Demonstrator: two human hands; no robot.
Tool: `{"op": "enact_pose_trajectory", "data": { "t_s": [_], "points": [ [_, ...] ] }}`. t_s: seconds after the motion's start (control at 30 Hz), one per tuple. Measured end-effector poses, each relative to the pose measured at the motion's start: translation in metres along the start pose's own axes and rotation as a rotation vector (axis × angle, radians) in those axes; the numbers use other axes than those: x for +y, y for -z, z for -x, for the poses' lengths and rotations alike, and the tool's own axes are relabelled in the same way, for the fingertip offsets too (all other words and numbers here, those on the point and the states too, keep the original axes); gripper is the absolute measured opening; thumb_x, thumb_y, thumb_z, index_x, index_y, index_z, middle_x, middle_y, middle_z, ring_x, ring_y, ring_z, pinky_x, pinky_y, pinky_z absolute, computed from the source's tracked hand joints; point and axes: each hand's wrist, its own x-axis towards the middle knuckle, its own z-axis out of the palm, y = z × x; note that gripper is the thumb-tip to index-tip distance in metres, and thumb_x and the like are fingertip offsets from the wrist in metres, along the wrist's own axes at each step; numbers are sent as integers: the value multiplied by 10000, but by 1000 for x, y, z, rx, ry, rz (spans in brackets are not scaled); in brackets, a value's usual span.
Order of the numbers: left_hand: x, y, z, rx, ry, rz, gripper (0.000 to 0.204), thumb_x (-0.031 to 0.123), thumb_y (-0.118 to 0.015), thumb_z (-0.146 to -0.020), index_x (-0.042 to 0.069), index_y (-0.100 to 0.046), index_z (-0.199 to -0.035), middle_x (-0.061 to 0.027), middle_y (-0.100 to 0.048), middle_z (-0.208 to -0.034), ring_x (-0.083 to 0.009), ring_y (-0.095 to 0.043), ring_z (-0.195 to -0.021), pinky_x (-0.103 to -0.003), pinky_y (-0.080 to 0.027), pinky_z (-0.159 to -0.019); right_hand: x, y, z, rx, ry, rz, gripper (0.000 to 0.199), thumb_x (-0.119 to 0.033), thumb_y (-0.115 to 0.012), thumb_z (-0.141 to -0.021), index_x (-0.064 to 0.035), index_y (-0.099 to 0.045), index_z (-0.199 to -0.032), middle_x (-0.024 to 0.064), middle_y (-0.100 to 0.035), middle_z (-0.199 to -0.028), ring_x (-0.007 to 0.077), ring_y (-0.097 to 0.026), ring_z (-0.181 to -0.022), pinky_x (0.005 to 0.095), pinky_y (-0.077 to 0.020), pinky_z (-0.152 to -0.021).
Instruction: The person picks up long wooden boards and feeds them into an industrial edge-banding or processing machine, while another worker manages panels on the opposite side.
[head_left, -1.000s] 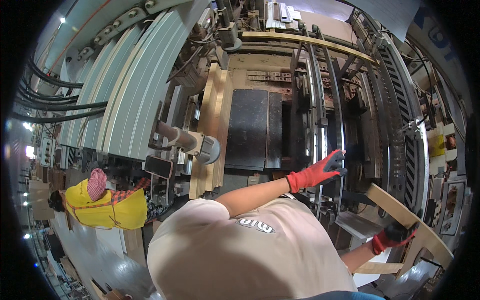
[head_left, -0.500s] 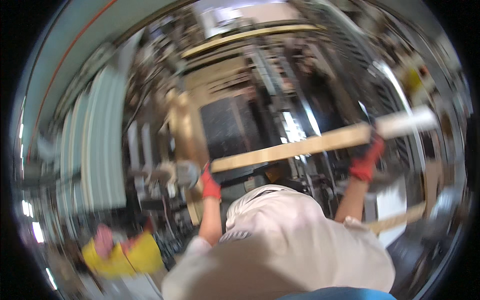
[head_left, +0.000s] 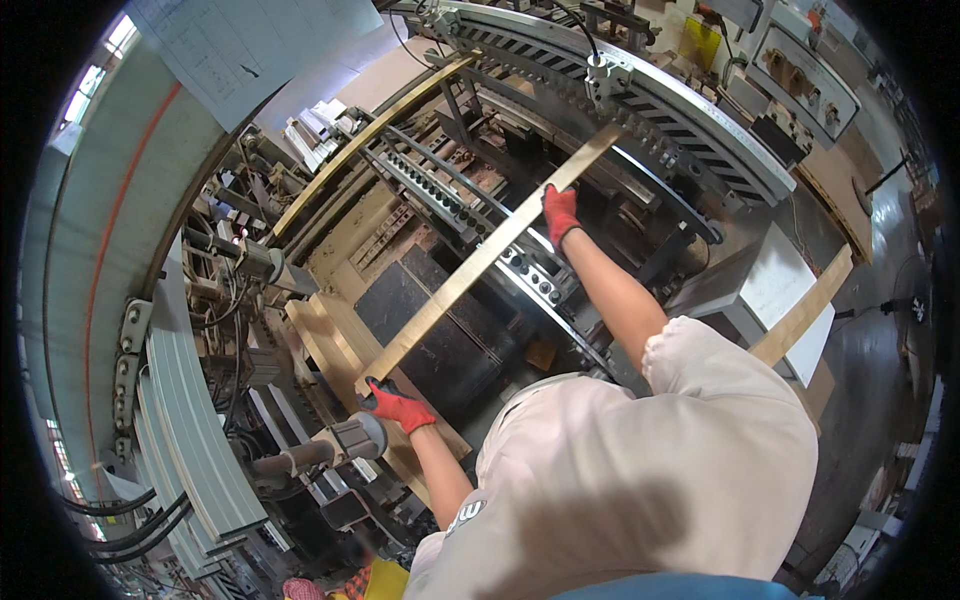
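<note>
So the main thing here is a long, thin plank [head_left: 478, 265], pale yellowish wood, straight and narrow with squared ends. Its face looks smooth and catches a bit of shine toward the far end. It's held up over the machine, running diagonally from lower left to upper right.

Both hands are on it. The left grip [head_left: 400, 406] is closed around the plank right by its near end, and the right grip [head_left: 562, 214] is clamped on further up, with a good chunk of wood poking out past it. Both wear red gloves with dark fingertips.

Under and around it: flat black plates [head_left: 400, 312] with a dusty, speckled surface, plus a couple of thicker, blocky boards [head_left: 325, 335] near the plank's left end. Can't tell if they touch. Just below the left grip there's a metal cylinder [head_left: 358, 437] with a rounded grey end.

Further out, a yellowish wooden strip [head_left: 370, 135] crosses the far side, and a curved-looking metal track [head_left: 690, 112] has black slanted bars. Over on the right, another board [head_left: 808, 308] overlaps a smooth white box [head_left: 768, 275] in view.
</note>
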Motion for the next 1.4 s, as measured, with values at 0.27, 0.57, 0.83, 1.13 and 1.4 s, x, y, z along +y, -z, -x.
{"op": "enact_pose_trajectory", "data": {
  "t_s": [0.27, 0.57, 0.83, 1.13, 1.4],
  "points": [
    [-16, -5, -20, 65, -190, -531, 469, 146, -718, -792, -2, -498, -1179, -133, -545, -1137, -246, -521, -1033, -364, -417, -931, -21, -43, 11, 379, 141, -55, 546, -289, -549, -838, 94, -394, -1195, 325, -540, -1138, 407, -582, -1011, 482, -465, -881],
    [31, -45, 20, 140, -375, -676, 558, 240, -738, -755, 25, -447, -1180, -170, -522, -1129, -311, -504, -1079, -391, -405, -927, -7, -18, -26, 337, -18, 82, 629, -384, -452, -880, 103, -284, -1240, 336, -542, -1143, 437, -576, -1021, 507, -483, -857],
    [2, -24, 4, 281, 28, -612, 671, 345, -779, -693, 28, -481, -1203, -213, -591, -1103, -356, -556, -1071, -396, -438, -930, -23, -36, -9, 385, -86, 184, 536, -363, -480, -848, 87, -437, -1136, 328, -591, -1039, 454, -593, -976, 533, -476, -826],
    [-14, -23, -3, 276, -146, -598, 652, 298, -772, -712, 33, -482, -1232, -197, -595, -1122, -322, -558, -1085, -372, -433, -924, -22, -38, -6, 402, -97, 127, 498, -332, -515, -824, 68, -419, -1104, 299, -604, -1039, 441, -599, -976, 540, -435, -867],
    [-8, -13, -7, 168, -17, -555, 660, 315, -787, -714, 52, -493, -1242, -205, -590, -1113, -284, -567, -1055, -359, -438, -911, 2, -44, -24, 379, -31, 212, 483, -319, -497, -835, 102, -429, -1062, 332, -604, -976, 459, -599, -942, 549, -490, -763]
  ]
}}
